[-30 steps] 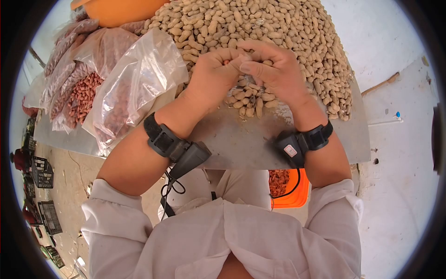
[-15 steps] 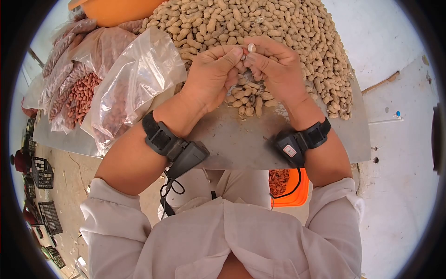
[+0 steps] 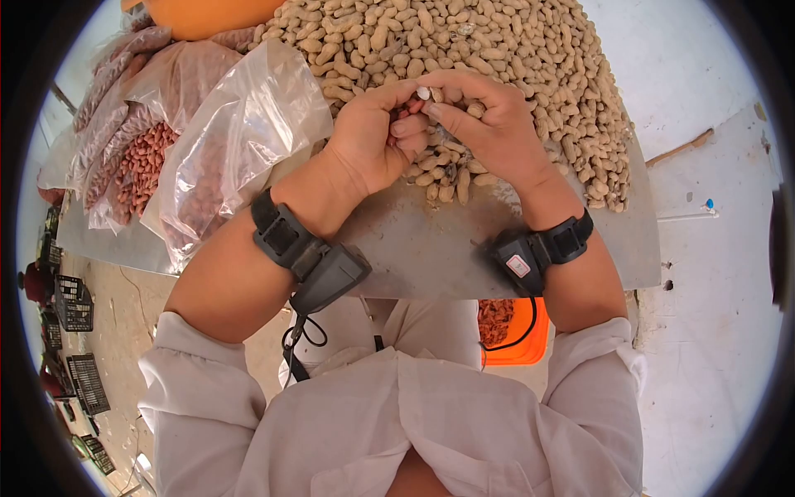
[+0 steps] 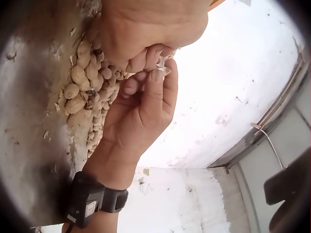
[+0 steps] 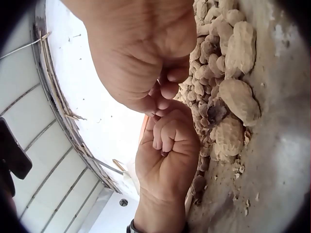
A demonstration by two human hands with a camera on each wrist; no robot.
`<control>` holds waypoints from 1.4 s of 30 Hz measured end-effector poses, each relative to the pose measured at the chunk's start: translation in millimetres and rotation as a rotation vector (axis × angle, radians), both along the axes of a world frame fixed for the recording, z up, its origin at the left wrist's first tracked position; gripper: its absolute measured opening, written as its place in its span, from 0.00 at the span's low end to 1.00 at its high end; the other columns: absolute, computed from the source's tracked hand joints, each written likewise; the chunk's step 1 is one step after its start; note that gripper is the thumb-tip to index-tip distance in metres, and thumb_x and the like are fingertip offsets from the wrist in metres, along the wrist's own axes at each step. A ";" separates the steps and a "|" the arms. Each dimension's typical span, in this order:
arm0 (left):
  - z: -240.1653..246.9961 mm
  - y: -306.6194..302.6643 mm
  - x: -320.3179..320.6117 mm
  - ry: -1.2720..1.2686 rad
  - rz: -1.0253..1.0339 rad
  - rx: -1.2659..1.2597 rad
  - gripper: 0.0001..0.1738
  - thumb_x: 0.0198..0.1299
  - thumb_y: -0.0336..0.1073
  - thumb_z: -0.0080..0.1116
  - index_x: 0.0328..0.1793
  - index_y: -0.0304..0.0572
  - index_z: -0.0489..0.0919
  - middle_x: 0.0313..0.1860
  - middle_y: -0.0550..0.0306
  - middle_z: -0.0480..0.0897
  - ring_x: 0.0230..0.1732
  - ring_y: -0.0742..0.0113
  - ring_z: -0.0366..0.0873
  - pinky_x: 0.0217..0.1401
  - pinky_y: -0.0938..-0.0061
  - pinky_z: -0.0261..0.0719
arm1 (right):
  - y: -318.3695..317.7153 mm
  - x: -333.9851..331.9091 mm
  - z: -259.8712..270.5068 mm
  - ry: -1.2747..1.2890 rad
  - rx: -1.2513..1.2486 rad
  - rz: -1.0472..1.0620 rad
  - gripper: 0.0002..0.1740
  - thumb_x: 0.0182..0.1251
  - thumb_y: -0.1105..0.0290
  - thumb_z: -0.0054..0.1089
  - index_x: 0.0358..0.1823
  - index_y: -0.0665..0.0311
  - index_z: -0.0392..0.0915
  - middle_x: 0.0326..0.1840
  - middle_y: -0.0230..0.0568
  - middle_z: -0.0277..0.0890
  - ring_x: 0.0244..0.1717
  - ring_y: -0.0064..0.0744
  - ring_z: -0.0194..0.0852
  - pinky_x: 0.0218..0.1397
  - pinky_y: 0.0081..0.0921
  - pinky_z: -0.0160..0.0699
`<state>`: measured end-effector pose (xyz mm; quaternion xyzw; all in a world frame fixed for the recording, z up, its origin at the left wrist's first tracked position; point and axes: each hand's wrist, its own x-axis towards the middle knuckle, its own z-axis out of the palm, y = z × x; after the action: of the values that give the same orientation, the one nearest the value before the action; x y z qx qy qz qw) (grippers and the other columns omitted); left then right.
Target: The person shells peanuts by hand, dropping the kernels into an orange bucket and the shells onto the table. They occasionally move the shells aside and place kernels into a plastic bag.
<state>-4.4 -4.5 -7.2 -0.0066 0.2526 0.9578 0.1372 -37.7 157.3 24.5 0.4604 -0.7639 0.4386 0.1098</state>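
Over the near edge of the peanut heap (image 3: 447, 41), both hands meet at their fingertips. My right hand (image 3: 501, 124) pinches a cracked peanut shell (image 3: 425, 93), its pale inside showing, between thumb and forefinger. An unshelled peanut (image 3: 475, 108) sits against that hand's curled fingers. The fingers of my left hand (image 3: 364, 137) curl round a few red peanut kernels (image 3: 408, 108), its thumb and fingertip close to the shell. In the left wrist view, the split shell (image 4: 163, 67) shows at the right hand's fingertips. From the right wrist view, the left hand (image 5: 167, 155) has its fingers folded into the palm.
Clear plastic bags (image 3: 248, 124) holding red kernels lie on the left of the metal table (image 3: 414, 248). Behind them stands an orange basin (image 3: 211, 16). An orange tub (image 3: 530, 335) with reddish-brown contents is below the table edge. Black crates (image 3: 74, 302) stand on the floor at left.
The left hand has turned and shifted slightly left, baring red kernels in its fingers. A pale open shell, hidden one second ago, now shows at the fingertips.
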 end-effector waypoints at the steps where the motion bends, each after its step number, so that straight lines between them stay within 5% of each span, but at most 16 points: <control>1: 1.5 -0.3 0.4 -0.005 0.002 0.003 0.08 0.63 0.31 0.48 0.30 0.39 0.68 0.25 0.62 0.67 0.18 0.79 0.57 0.16 0.84 0.53 | 0.6 -0.7 -1.0 0.003 0.021 -0.019 0.14 0.60 0.75 0.59 0.48 0.66 0.78 0.29 0.26 0.74 0.29 0.15 0.65 0.34 0.14 0.67; 5: 2.6 0.4 1.5 0.035 0.025 -0.091 0.07 0.63 0.31 0.49 0.33 0.38 0.71 0.25 0.63 0.68 0.18 0.79 0.58 0.17 0.85 0.54 | -1.6 -4.1 -10.0 -0.277 -0.132 -0.048 0.14 0.56 0.70 0.59 0.45 0.65 0.79 0.26 0.30 0.74 0.28 0.19 0.67 0.33 0.18 0.69; 11: 5.8 6.7 7.3 0.176 0.192 -0.564 0.08 0.64 0.35 0.52 0.41 0.37 0.77 0.21 0.69 0.67 0.18 0.81 0.57 0.19 0.85 0.55 | -1.4 -0.6 -5.4 -0.405 -0.087 -0.033 0.15 0.59 0.69 0.61 0.46 0.66 0.79 0.24 0.31 0.73 0.26 0.17 0.69 0.28 0.16 0.69; 13: 6.2 3.9 7.3 0.239 0.160 -0.564 0.09 0.64 0.36 0.53 0.41 0.37 0.77 0.20 0.69 0.67 0.19 0.81 0.57 0.19 0.85 0.54 | -2.4 4.0 -2.0 -0.489 -0.128 -0.051 0.15 0.60 0.68 0.61 0.46 0.67 0.79 0.25 0.32 0.75 0.26 0.18 0.71 0.28 0.16 0.71; 16: 9.1 -0.5 5.1 0.210 0.148 -0.430 0.13 0.66 0.39 0.51 0.47 0.35 0.75 0.21 0.70 0.66 0.18 0.81 0.54 0.18 0.85 0.52 | 1.3 -9.8 -11.5 -0.886 -0.651 0.231 0.12 0.61 0.70 0.59 0.43 0.69 0.77 0.30 0.39 0.77 0.28 0.24 0.75 0.28 0.19 0.74; 19: 4.5 -10.7 -3.6 0.134 0.111 -0.176 0.18 0.68 0.42 0.47 0.52 0.32 0.73 0.24 0.68 0.65 0.18 0.80 0.54 0.17 0.86 0.52 | 5.9 -18.7 -13.1 -1.073 -0.896 0.246 0.09 0.62 0.73 0.57 0.41 0.69 0.75 0.35 0.44 0.77 0.28 0.29 0.74 0.27 0.21 0.75; 22: 6.6 -14.9 -4.6 0.036 0.106 -0.027 0.20 0.69 0.43 0.44 0.55 0.31 0.71 0.27 0.64 0.65 0.19 0.79 0.56 0.17 0.87 0.54 | 8.8 -24.8 -14.0 -1.142 -0.938 0.283 0.08 0.62 0.73 0.57 0.41 0.69 0.73 0.37 0.46 0.75 0.28 0.30 0.72 0.27 0.20 0.72; 25: 14.9 -15.6 -3.4 -0.024 0.148 0.021 0.20 0.70 0.42 0.42 0.55 0.31 0.70 0.29 0.60 0.65 0.20 0.78 0.57 0.18 0.87 0.54 | 13.6 -27.4 -15.4 -1.170 -0.867 0.311 0.07 0.62 0.71 0.58 0.38 0.68 0.75 0.31 0.42 0.75 0.24 0.28 0.69 0.26 0.20 0.69; 28: 9.8 -23.4 -7.9 0.023 0.138 0.074 0.18 0.70 0.41 0.42 0.49 0.31 0.72 0.28 0.60 0.67 0.20 0.77 0.57 0.18 0.85 0.55 | 11.4 -23.0 -13.8 -0.955 -0.446 0.112 0.09 0.61 0.69 0.59 0.36 0.69 0.78 0.28 0.38 0.76 0.24 0.27 0.70 0.27 0.22 0.70; 31: 3.4 -31.0 -12.1 0.131 0.133 0.087 0.17 0.70 0.41 0.43 0.46 0.33 0.73 0.27 0.60 0.68 0.20 0.78 0.56 0.18 0.84 0.54 | 0.8 -13.4 -18.2 -0.226 0.025 -0.051 0.10 0.58 0.66 0.60 0.37 0.64 0.81 0.25 0.37 0.77 0.25 0.29 0.73 0.30 0.25 0.72; 34: 8.6 -25.6 -7.2 0.143 0.218 -0.002 0.16 0.70 0.41 0.43 0.49 0.34 0.72 0.26 0.63 0.66 0.19 0.79 0.55 0.18 0.85 0.54 | -6.0 -4.1 -13.0 -0.157 0.404 -0.121 0.13 0.55 0.62 0.61 0.40 0.57 0.83 0.28 0.41 0.79 0.30 0.36 0.77 0.36 0.31 0.75; 40: 9.7 -18.8 -6.6 0.122 0.222 -0.057 0.14 0.70 0.40 0.44 0.49 0.35 0.71 0.26 0.64 0.66 0.18 0.80 0.55 0.19 0.85 0.54 | -22.2 3.9 -13.0 0.127 0.682 -0.177 0.13 0.54 0.58 0.61 0.38 0.55 0.83 0.30 0.44 0.79 0.37 0.46 0.78 0.42 0.39 0.76; 42: 8.6 -19.2 -7.3 0.123 0.212 -0.050 0.14 0.69 0.39 0.45 0.49 0.35 0.71 0.27 0.64 0.66 0.18 0.80 0.55 0.19 0.86 0.54 | -23.0 1.7 -16.5 0.164 0.667 -0.153 0.13 0.56 0.59 0.60 0.37 0.57 0.83 0.29 0.44 0.79 0.37 0.42 0.79 0.41 0.36 0.76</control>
<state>-11.8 -23.6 1.3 0.0218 0.2823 0.9589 0.0191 -35.9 134.3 8.0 0.4459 -0.8861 0.1170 0.0470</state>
